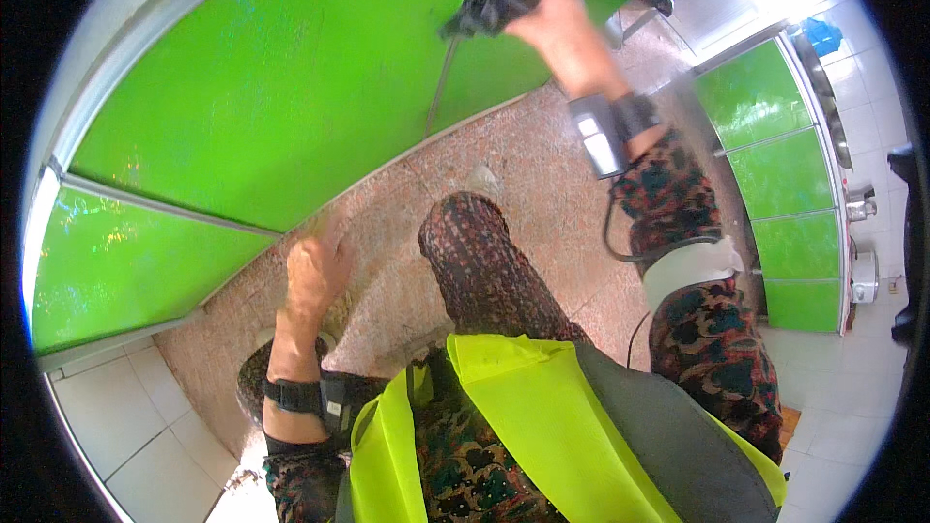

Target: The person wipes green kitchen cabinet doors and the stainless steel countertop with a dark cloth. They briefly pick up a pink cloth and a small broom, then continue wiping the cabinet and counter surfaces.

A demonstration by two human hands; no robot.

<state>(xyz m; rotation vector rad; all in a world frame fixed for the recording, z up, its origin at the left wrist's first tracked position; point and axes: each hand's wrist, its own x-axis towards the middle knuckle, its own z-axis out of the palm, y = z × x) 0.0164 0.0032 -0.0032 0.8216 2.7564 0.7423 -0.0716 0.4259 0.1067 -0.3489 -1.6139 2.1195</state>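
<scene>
My right hand (560, 12) is raised and closed round a bunched dark cloth (496, 4), which is blurred by motion. The cloth lies over a glossy green panel (291, 68), near a vertical metal seam. Lower and to the left, my left hand (315, 276) hangs over the speckled floor, close to the bottom edge of the green panels. Its fingers curl but are smeared, so their exact pose is unclear. Nothing can be made out in it.
Speckled reddish floor (542, 174) runs between the panels and a second green cabinet (780, 174) on the right. Metal pots (865, 276) stand beyond that cabinet. White tiles (126, 407) are at the lower left. My bent knee (465, 223) juts out between my arms.
</scene>
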